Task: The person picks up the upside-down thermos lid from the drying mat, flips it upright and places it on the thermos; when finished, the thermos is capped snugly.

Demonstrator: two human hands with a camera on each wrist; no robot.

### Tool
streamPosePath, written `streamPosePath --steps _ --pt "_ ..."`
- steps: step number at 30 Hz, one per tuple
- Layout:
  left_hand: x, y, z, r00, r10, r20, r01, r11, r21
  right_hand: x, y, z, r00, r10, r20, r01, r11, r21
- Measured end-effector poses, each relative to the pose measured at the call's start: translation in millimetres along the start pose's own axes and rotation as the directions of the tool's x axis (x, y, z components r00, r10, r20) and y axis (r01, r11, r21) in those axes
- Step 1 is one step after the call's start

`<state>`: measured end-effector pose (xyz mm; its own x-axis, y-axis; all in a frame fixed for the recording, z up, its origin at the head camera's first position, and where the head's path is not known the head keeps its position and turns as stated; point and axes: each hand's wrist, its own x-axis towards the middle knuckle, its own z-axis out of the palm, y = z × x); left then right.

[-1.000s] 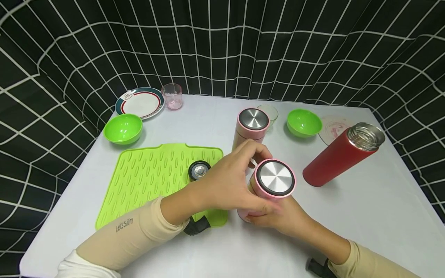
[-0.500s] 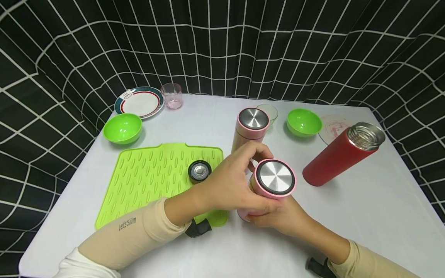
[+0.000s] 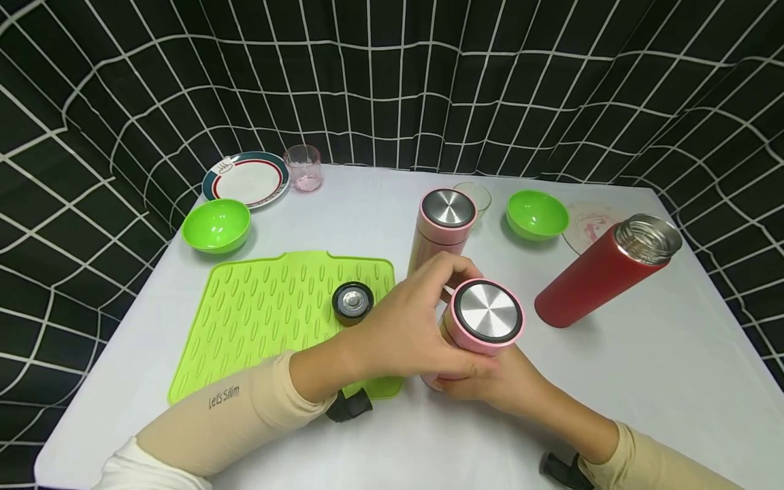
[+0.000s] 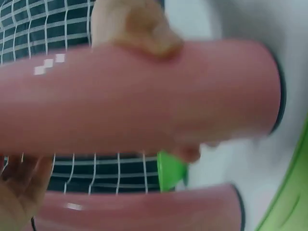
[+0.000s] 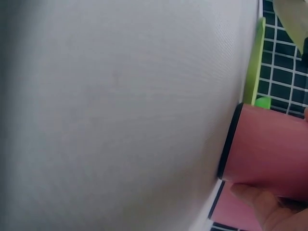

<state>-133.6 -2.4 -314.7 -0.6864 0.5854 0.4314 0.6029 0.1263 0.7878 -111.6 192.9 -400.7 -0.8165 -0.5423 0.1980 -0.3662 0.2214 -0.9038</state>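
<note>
A pink thermos (image 3: 488, 311) with a brushed-metal lid top stands nearly upright in front of me. Around its upper part, just under the lid top, curl the thumb and fingers of my left hand (image 3: 416, 323). My right hand (image 3: 511, 381) grips the body lower down, partly hidden behind the thermos in the head view. The right wrist view has the thermos's dark base ring (image 5: 230, 142) at the white tabletop, and my right fingers (image 5: 260, 199) against its side. A second pink thermos (image 3: 444, 224) stands right behind, its lower part covered by my left hand.
An uncapped red thermos (image 3: 597, 279) stands at right. A green mat (image 3: 263, 327) at left bears a black cap (image 3: 352, 301). Farther back are two green bowls (image 3: 217, 226) (image 3: 536, 215), a rimmed plate (image 3: 248, 178), a pink glass (image 3: 304, 169), a clear glass (image 3: 480, 197) and a clear plate (image 3: 588, 228).
My left forearm has shifted very slightly to the right. Both hands keep their hold on the pink thermos, and everything else looks the same.
</note>
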Motion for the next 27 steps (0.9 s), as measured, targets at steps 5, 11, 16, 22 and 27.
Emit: streamPosePath --steps 5,11,16,22,27 --pt "3.8 -3.8 -1.9 0.997 0.006 0.075 0.005 0.989 -0.148 0.6 -9.6 1.0 0.999 0.036 -0.025 -0.036 0.999 -0.002" --pt "3.5 -3.0 -3.1 0.993 -0.034 0.115 0.056 0.980 -0.191 2.5 -15.1 -0.5 0.999 -0.034 -0.012 0.034 0.998 -0.056" --pt "-2.2 8.8 9.9 0.992 -0.039 -0.118 0.040 0.999 0.010 -1.2 -2.8 -2.8 1.000 0.012 -0.014 -0.013 0.997 -0.076" --pt "0.5 -0.5 -0.9 0.999 -0.024 0.029 0.030 0.974 -0.226 -2.3 0.3 -2.3 0.996 0.076 -0.041 -0.080 0.993 -0.088" --pt "2.8 -5.5 -7.0 0.989 -0.013 0.145 0.053 0.960 -0.275 0.6 -2.3 -1.9 1.000 0.024 -0.011 -0.025 0.997 -0.075"
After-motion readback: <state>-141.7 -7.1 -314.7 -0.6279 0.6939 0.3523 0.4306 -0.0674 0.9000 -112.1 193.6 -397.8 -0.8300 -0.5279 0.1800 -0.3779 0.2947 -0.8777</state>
